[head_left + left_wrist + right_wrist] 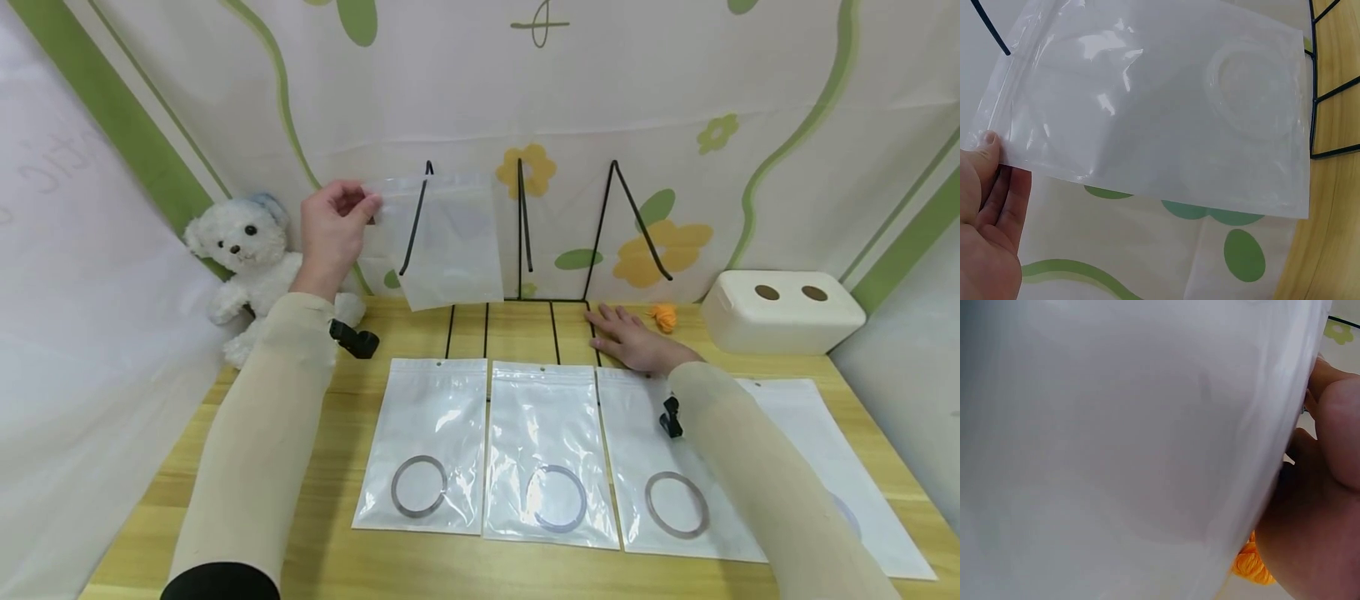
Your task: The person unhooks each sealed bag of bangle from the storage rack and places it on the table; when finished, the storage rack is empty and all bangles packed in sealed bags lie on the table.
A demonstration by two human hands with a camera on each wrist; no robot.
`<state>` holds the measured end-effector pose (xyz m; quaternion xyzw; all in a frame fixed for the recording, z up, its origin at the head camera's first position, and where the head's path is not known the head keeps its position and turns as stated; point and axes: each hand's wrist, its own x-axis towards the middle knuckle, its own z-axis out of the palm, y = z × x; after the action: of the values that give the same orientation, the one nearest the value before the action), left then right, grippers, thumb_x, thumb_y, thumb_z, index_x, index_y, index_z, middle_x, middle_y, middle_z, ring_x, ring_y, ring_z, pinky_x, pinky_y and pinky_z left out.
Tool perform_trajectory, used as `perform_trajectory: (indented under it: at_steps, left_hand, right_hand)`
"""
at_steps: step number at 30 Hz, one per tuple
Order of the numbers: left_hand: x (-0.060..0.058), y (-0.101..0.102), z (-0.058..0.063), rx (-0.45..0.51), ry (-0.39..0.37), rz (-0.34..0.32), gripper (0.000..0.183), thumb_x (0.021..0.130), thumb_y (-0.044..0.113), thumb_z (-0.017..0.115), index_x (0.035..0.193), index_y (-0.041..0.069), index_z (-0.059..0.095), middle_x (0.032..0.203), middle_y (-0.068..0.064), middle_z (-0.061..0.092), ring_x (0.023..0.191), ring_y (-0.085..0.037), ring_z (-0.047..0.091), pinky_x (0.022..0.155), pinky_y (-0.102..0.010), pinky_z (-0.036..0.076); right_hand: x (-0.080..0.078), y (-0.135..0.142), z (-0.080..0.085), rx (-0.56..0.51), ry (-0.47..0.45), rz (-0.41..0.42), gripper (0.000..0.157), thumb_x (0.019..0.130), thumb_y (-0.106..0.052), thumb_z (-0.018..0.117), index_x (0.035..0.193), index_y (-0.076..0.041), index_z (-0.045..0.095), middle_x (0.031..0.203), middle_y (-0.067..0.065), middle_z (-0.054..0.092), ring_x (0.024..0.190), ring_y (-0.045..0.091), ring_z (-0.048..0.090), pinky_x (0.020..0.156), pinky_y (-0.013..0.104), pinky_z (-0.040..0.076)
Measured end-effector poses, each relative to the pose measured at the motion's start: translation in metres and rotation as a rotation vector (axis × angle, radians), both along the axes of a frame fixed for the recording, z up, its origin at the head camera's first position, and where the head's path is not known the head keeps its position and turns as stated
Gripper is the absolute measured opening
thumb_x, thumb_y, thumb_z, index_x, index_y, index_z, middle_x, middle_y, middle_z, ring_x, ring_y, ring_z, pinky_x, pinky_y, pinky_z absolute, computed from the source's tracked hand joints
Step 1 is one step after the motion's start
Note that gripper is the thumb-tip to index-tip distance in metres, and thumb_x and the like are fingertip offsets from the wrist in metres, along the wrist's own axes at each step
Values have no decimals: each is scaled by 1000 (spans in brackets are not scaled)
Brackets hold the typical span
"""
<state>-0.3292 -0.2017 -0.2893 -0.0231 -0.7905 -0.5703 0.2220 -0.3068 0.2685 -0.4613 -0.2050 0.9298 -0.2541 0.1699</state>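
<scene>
My left hand pinches the top left corner of a clear-and-white zip bag, raised at the left prong of a black wire rack. That prong overlaps the bag's upper part in the head view. Through the plastic in the left wrist view shows a pale ring. With fingers spread, my right hand rests on the rack's base wire at the right, close above the third bag on the table. A white surface right at the lens fills most of the right wrist view, partly hiding that hand.
Several zip bags, including a left bag and a second bag, lie in a row, rings showing. A white teddy bear sits at left. An orange yarn bundle and white box are at right. Two more prongs stand up.
</scene>
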Motion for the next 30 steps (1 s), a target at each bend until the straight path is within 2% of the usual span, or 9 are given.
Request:
perform_trajectory:
  at_steps: [5, 11, 16, 20, 25, 30]
  left_hand:
    - [2, 0, 1, 12, 8, 12, 26, 100, 27, 79, 115, 6, 78, 100, 8, 75, 86, -6, 72, 86, -19, 60]
    - [6, -2, 4, 46, 19, 23, 23, 98, 25, 81, 110, 5, 79, 89, 15, 73, 79, -3, 71, 79, -17, 59]
    - [9, -5, 6, 57, 24, 24, 21, 97, 25, 82, 107, 7, 80, 87, 15, 74, 78, -3, 72, 78, -16, 60]
    - [12, -7, 5, 61, 36, 15, 17, 96, 24, 83, 103, 9, 80, 86, 16, 75, 78, -4, 73, 77, -17, 60]
    - [18, -11, 2, 90, 75, -20, 9, 96, 18, 83, 95, 11, 79, 83, 16, 76, 74, -5, 73, 74, -17, 60]
    - [25, -14, 0, 113, 92, -53, 8, 96, 16, 84, 96, 9, 80, 84, 13, 78, 75, -6, 74, 74, -18, 61]
  right_hand:
    - [-1, 2, -2, -2, -2, 4, 71, 117, -46, 44, 174, -12, 20, 180, 27, -4, 164, 55, -14, 131, 69, -9]
    - [-4, 4, -6, -18, 0, 11, 73, 116, -50, 44, 174, -12, 21, 180, 26, -3, 164, 55, -14, 131, 69, -10]
    - [-3, 1, -3, -2, -9, 11, 73, 116, -48, 45, 174, -10, 21, 180, 28, -3, 164, 56, -13, 131, 69, -8]
    - [1, -2, 2, 8, -20, 7, 72, 116, -44, 45, 174, -9, 20, 180, 29, -3, 164, 56, -13, 131, 70, -8]
    - [-1, -1, -3, -28, -13, 16, 75, 115, -51, 46, 174, -11, 22, 180, 28, -3, 164, 56, -13, 130, 71, -8]
    - [-4, 1, -7, -49, -4, 34, 77, 114, -55, 44, 174, -12, 22, 179, 29, -4, 163, 57, -14, 130, 71, -10]
